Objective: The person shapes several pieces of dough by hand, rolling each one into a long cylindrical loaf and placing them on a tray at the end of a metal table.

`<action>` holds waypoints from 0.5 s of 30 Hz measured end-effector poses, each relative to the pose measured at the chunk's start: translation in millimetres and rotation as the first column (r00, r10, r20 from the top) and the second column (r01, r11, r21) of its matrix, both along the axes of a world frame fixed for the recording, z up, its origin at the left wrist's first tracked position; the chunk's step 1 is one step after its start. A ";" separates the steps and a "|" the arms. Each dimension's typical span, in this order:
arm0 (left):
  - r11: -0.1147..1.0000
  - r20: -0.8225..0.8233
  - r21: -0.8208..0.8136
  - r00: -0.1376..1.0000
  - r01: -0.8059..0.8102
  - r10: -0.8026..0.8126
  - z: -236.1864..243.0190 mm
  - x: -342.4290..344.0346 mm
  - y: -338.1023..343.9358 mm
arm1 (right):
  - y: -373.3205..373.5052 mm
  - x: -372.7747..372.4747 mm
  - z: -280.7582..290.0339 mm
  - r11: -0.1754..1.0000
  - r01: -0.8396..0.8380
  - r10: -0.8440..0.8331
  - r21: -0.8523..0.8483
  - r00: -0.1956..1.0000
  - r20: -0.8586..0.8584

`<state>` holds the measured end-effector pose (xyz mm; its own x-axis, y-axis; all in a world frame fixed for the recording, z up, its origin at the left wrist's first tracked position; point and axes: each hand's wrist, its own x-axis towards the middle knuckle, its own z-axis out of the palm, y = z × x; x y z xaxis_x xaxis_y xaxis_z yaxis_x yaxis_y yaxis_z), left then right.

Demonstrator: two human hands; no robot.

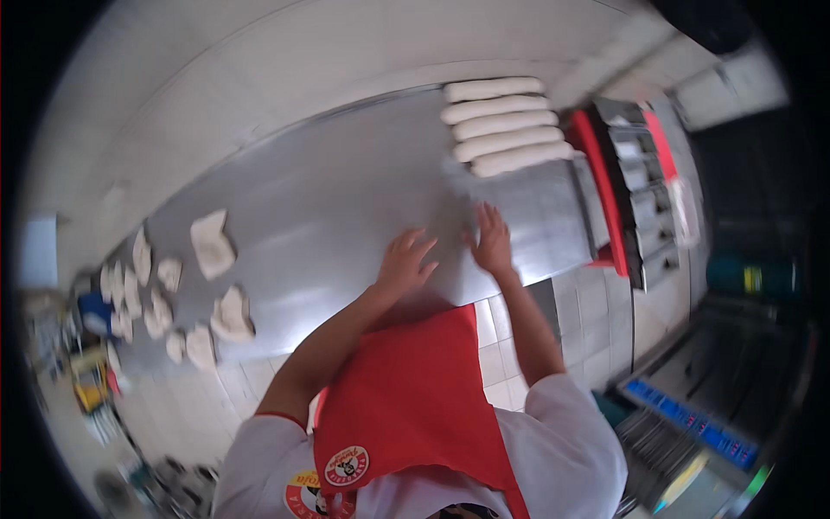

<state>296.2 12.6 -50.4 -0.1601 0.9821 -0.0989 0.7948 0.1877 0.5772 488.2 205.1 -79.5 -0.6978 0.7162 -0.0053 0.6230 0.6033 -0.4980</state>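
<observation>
Left hand (pixel 406 262) and right hand (pixel 492 246) spread released fingers near the front edge of the tabletop (pixel 337 199); dough rolls (pixel 507 124) lie by its far right corner.

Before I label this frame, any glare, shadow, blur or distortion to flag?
Head view: glare on the metal table, strongest along its near edge; head view: darker patch, shadow or reflection, just below the dough logs; head view: fisheye bows the table's far edge, corners black; head view: clutter at far left is soft, details unclear.
</observation>
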 end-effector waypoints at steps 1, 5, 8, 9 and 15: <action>0.993 -0.120 -0.100 0.991 -0.069 0.057 -14.2 -6.5 -57.9 | -58.1 -24.5 10.9 0.999 -0.028 0.032 -0.043 0.997 0.076; 0.982 -0.327 -0.188 0.943 0.006 -0.068 -20.6 -46.6 -206.3 | -186.0 -46.4 -28.0 0.995 0.055 -0.059 0.078 0.997 0.057; 0.867 -0.319 -0.393 0.930 -0.307 0.185 21.6 -53.7 -269.3 | -220.5 -67.1 -23.0 0.991 -0.124 0.119 0.053 0.989 0.088; 0.806 -0.301 -0.441 0.911 -0.395 0.282 34.9 -59.8 -286.3 | -229.2 -78.3 -18.6 0.986 -0.166 0.161 0.036 0.980 0.114; 0.306 -0.225 0.205 0.260 -0.930 0.939 -19.0 -149.6 -425.7 | -257.3 -149.9 -25.9 0.934 -0.355 0.356 0.037 0.934 -0.038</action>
